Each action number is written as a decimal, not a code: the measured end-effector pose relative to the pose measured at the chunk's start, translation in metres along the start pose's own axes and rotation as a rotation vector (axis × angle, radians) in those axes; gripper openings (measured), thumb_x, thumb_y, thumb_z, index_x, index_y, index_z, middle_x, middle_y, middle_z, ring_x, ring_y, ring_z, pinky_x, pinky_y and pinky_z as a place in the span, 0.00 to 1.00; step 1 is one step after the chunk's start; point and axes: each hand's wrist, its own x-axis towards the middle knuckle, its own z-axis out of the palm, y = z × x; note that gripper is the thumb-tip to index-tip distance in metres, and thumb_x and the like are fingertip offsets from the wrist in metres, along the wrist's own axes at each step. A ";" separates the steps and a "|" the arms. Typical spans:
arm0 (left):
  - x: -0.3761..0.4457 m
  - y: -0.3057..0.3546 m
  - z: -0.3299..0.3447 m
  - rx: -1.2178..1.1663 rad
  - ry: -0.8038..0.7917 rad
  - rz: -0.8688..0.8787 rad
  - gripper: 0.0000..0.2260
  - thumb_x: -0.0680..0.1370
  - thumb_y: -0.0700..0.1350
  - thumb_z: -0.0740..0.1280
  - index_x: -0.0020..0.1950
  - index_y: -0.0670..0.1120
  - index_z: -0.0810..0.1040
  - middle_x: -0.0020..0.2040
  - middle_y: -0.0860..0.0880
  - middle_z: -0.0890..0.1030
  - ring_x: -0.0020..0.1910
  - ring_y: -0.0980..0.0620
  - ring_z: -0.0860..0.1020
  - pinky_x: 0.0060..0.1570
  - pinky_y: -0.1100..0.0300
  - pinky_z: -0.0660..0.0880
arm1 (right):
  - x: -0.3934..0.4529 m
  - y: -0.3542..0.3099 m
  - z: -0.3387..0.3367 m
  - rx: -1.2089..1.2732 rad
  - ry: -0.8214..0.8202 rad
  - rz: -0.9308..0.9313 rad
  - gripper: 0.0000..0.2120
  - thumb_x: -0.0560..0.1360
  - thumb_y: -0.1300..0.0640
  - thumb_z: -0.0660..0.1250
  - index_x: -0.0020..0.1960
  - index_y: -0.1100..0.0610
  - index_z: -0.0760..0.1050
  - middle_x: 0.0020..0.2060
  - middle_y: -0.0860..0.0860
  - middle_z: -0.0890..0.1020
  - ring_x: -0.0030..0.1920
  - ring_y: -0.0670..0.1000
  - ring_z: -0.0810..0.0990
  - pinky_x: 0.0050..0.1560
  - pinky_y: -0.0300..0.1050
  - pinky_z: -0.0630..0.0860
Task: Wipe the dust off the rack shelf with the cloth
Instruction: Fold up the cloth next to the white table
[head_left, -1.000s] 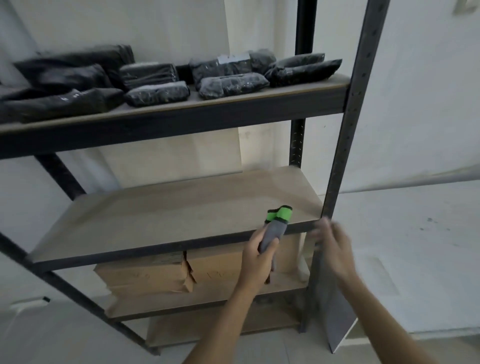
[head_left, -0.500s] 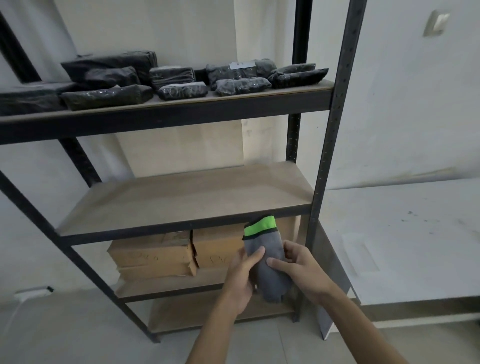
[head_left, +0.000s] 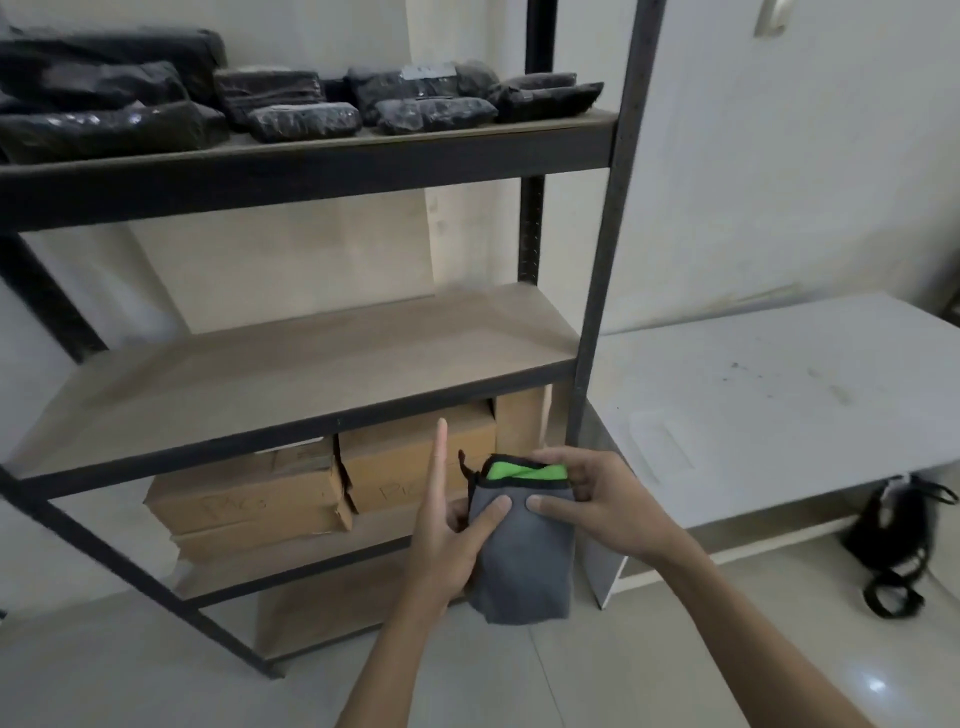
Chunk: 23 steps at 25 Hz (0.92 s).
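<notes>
Head view: cloth (head_left: 524, 551) between both hands' grip.

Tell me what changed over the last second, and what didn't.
The cloth, first held up rolled at the shelf's edge by the left hand alone, came down in front of the boxes. The right hand left the rack post and took a grip on the cloth's top edge. The middle shelf remains bare and unwiped; the black packages haven't moved.

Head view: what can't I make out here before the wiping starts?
- Dust on the middle shelf: too fine to see.
- Left end of the rack: cut by the frame edge.
- Cloth: folded, inside hidden; both hands' fingers cover its top.
- Box writing: too faint.
</notes>
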 end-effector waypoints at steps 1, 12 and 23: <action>0.000 0.001 0.005 -0.005 -0.021 0.015 0.41 0.77 0.48 0.74 0.77 0.75 0.53 0.77 0.57 0.69 0.67 0.47 0.80 0.59 0.42 0.82 | -0.003 0.001 -0.006 -0.001 0.011 0.035 0.18 0.75 0.54 0.76 0.64 0.53 0.81 0.56 0.50 0.87 0.58 0.51 0.86 0.58 0.56 0.84; 0.058 -0.036 0.113 0.034 0.072 -0.230 0.10 0.82 0.56 0.64 0.51 0.55 0.84 0.47 0.51 0.87 0.45 0.53 0.85 0.43 0.55 0.81 | -0.015 0.056 -0.077 -0.011 0.065 0.221 0.15 0.82 0.47 0.66 0.45 0.57 0.80 0.37 0.45 0.81 0.39 0.45 0.79 0.42 0.39 0.74; 0.194 -0.100 0.281 0.131 0.127 -0.420 0.13 0.86 0.53 0.61 0.46 0.53 0.81 0.43 0.51 0.84 0.43 0.54 0.83 0.45 0.52 0.80 | 0.038 0.185 -0.234 0.149 0.181 0.499 0.30 0.82 0.35 0.58 0.40 0.62 0.72 0.34 0.52 0.73 0.36 0.51 0.72 0.40 0.47 0.69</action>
